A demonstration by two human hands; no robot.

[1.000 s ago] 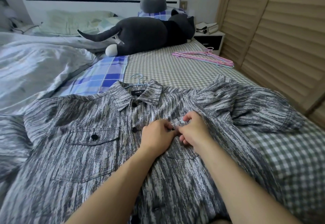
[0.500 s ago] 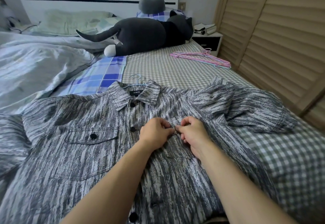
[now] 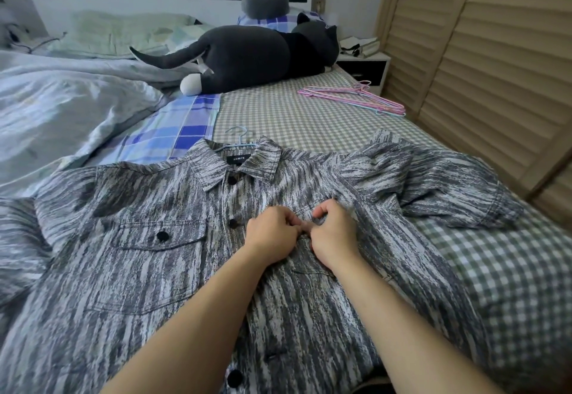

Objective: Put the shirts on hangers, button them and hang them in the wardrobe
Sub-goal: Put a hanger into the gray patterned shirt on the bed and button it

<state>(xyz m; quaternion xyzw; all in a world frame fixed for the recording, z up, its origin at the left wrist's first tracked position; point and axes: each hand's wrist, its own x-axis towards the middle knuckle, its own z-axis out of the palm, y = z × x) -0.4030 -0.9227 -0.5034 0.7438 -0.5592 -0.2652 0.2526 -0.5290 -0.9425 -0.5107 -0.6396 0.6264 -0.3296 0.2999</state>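
A grey-and-white streaked shirt (image 3: 148,269) lies face up on the bed, collar away from me. A light blue hanger (image 3: 238,139) sits inside it, only its hook showing above the collar. The top two placket buttons look fastened. My left hand (image 3: 272,235) and my right hand (image 3: 334,235) meet over the right chest pocket, fingers curled and pinching its flap. The pocket's button is hidden under my fingers. The left pocket's black button (image 3: 162,235) is in plain sight.
A pile of pink and blue hangers (image 3: 356,99) lies on the checked sheet near the slatted wardrobe doors (image 3: 495,68) at right. A dark plush cat (image 3: 253,53) lies across the bed's head. A rumpled duvet (image 3: 62,108) fills the left; a nightstand (image 3: 365,65) stands beyond.
Both hands stay pinched on the right pocket flap with only small finger shifts. The view has dipped slightly, so more of the lower placket shows.
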